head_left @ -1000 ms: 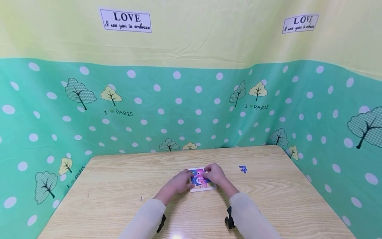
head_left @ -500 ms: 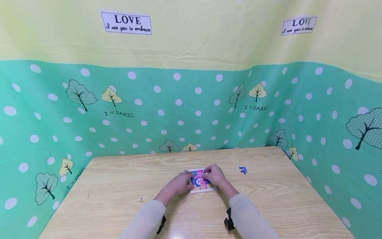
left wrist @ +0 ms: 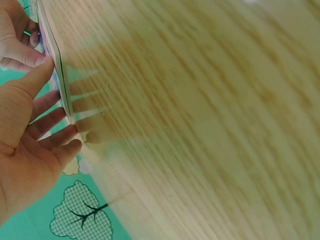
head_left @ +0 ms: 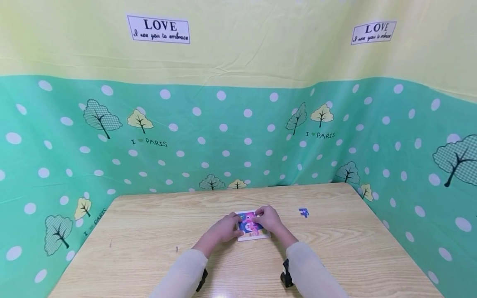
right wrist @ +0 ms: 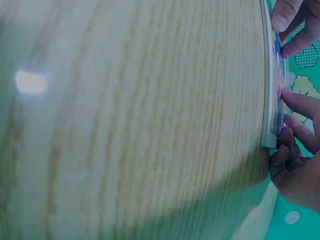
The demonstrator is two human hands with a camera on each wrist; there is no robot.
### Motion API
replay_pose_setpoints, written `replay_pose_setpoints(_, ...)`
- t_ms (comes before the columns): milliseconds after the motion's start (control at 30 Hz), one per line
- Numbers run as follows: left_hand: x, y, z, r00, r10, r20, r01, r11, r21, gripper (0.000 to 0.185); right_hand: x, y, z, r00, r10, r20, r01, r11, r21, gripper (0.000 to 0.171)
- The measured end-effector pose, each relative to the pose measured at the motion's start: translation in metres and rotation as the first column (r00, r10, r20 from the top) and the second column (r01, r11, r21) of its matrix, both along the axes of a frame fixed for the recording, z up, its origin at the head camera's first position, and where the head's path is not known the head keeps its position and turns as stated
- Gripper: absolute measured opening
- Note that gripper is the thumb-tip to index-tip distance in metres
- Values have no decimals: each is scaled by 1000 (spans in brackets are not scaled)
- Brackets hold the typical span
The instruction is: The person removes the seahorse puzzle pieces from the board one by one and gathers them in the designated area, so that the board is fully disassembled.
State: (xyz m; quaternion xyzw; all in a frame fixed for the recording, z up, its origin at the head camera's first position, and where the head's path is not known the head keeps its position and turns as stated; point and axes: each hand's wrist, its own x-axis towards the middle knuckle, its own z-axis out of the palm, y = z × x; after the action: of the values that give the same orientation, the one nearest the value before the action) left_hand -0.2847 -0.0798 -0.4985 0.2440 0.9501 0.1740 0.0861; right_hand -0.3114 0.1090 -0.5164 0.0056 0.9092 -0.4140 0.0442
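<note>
A small jigsaw puzzle point(head_left: 250, 227) in a white-edged tray, showing a pink seahorse on blue, lies on the wooden table. My left hand point(head_left: 225, 227) is at its left side; in the left wrist view the thumb rests on the tray's rim point(left wrist: 59, 65) and the nearly straight fingers touch its edge. Over the puzzle's upper right part, my right hand point(head_left: 270, 218) pinches a small dark puzzle piece point(head_left: 256, 214) between thumb and index finger, mostly hidden by the fingers. The right wrist view shows those fingertips point(right wrist: 286, 95) down at the picture, the other fingers curled beside the tray's corner.
Blue-purple puzzle pieces point(head_left: 304, 212) lie on the table point(head_left: 149, 231), right of the tray. A tiny dark mark point(head_left: 177, 248) shows on the left. Behind the table hangs a green and yellow printed curtain point(head_left: 223, 136).
The view has tilted very slightly. Both hands keep their places at the puzzle, with only tiny shifts of the right fingers.
</note>
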Motion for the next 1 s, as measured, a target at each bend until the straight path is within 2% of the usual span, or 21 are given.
replay_pose_setpoints(233,2,1,2,1000,8,14,-7,1000,-5,51,3,1,0,1000,4,10,-4,1000,-11,27)
replay_pose_setpoints(500,0,2,1,1000,8,0,-8,1000,-11,52,1,1,1,1000,13,-11,-13,1000,-16,27)
replay_pose_setpoints(1000,0,1,3,1000,6,12,-5,1000,-22,54,1,0,2,1000,-10,-9,10,1000,-14,25)
